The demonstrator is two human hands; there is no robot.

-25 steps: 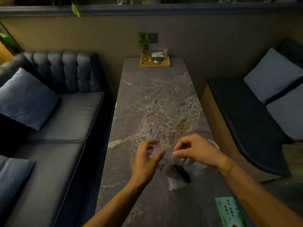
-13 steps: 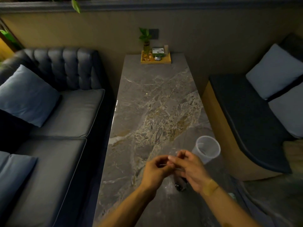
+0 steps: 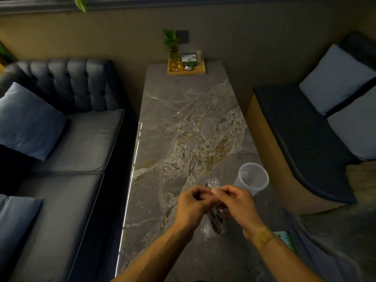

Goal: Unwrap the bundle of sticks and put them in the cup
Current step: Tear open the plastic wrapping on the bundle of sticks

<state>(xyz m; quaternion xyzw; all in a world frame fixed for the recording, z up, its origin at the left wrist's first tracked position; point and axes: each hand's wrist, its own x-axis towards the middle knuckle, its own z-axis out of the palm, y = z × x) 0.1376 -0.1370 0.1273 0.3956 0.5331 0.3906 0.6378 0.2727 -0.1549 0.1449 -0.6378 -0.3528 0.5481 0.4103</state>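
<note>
Marble table (image 3: 183, 123), clear cup (image 3: 252, 179) seemingly empty, left hand (image 3: 192, 206) and right hand (image 3: 237, 206) grips pinching wrapped bundle (image 3: 215, 218)

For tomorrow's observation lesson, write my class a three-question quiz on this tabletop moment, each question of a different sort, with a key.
1. True or false: the sticks are already in the clear cup.
2. Which holds the wrapped bundle? A) left hand only B) right hand only C) both hands
3. Fill in: the wooden tray sits at the table's ____ end.

Key: 1 false, the cup holds no sticks; 2 C; 3 far.
</note>
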